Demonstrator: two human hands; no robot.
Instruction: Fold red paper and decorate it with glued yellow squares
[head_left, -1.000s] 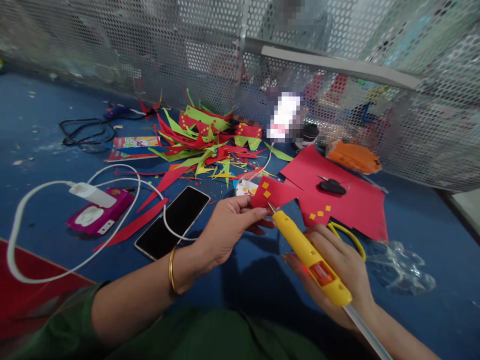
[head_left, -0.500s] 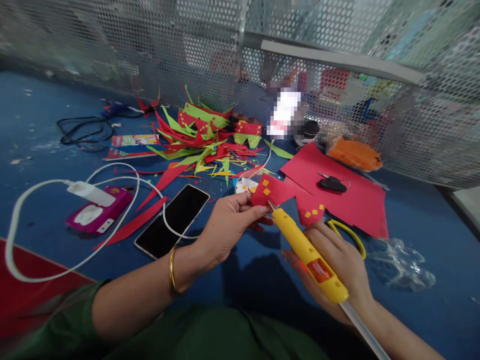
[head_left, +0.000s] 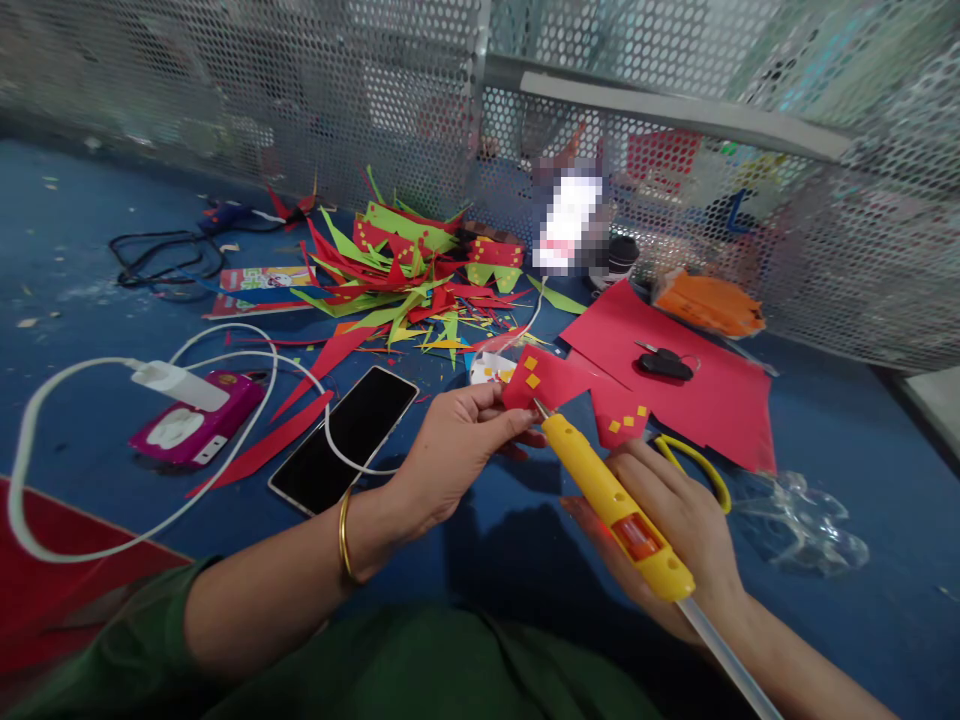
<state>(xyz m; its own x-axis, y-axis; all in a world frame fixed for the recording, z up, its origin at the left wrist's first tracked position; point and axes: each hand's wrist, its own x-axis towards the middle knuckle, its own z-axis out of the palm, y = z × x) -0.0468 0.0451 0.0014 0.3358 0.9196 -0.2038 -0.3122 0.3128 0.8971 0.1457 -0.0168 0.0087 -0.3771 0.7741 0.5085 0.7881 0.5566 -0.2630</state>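
- The red paper piece point(head_left: 551, 385), dotted with small yellow squares, is held just above the blue worktop point(head_left: 480, 520), in front of the person.
- The left hand point(head_left: 457, 450) pinches its left edge between thumb and fingers point(head_left: 517, 425).
- The right hand point(head_left: 675, 530) has its fingers curled shut around a yellow glue gun point(head_left: 615, 500), whose tip touches the paper piece.
- Yellow scissors point(head_left: 701, 465) lie just beside the right hand, a red sheet point(head_left: 697, 395) behind.
- A phone point(head_left: 345, 438) lies left of the left hand; paper scraps point(head_left: 405, 285) are piled farther back.
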